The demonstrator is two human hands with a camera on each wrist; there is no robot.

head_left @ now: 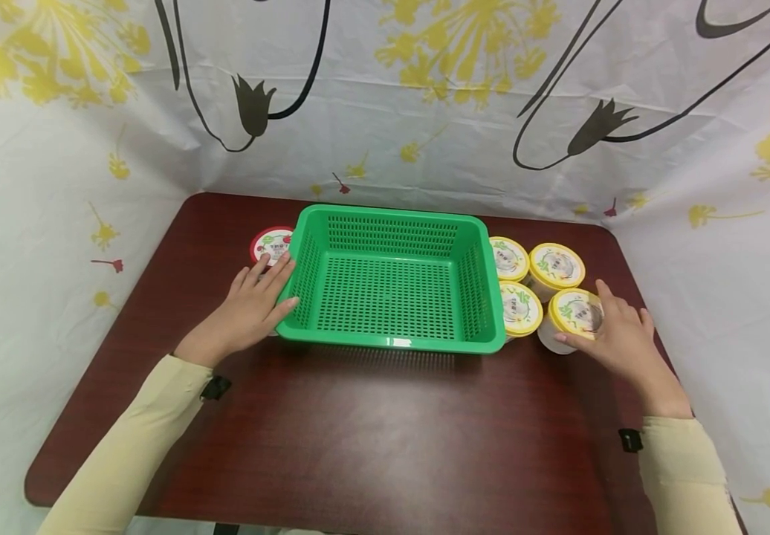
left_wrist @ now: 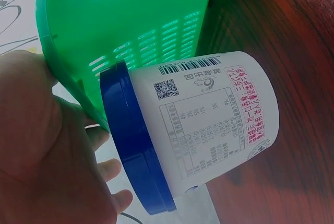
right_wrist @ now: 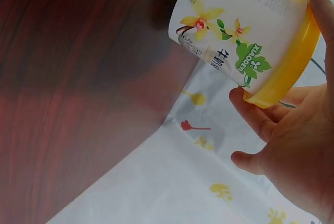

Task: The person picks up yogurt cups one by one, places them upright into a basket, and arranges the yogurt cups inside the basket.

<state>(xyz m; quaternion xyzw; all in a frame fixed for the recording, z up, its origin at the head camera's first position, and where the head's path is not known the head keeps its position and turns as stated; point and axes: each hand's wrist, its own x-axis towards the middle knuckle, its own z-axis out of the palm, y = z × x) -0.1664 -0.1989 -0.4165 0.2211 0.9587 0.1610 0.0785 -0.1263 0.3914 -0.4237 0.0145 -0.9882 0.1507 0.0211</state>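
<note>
A green plastic basket point(head_left: 385, 343) sits in the middle of the table. My left hand point(head_left: 246, 306) rests at its left rim, fingers spread and fairly straight. Below that hand stands a white tub with a blue lid point(left_wrist: 201, 125), mostly hidden from the head view. Behind it is a red-lidded tub point(head_left: 271, 241). On the right, my right hand point(head_left: 626, 334) holds a white tub with a yellow lid point(right_wrist: 250, 31), thumb and a finger at opposite sides of the lid. Several more yellow-lidded tubs point(head_left: 557, 266) stand between it and the basket.
The dark red wooden table point(head_left: 385, 446) has rounded corners. A white floral cloth point(head_left: 371, 134) hangs behind it and along both sides. The basket's right wall stands close against the nearest yellow-lidded tubs.
</note>
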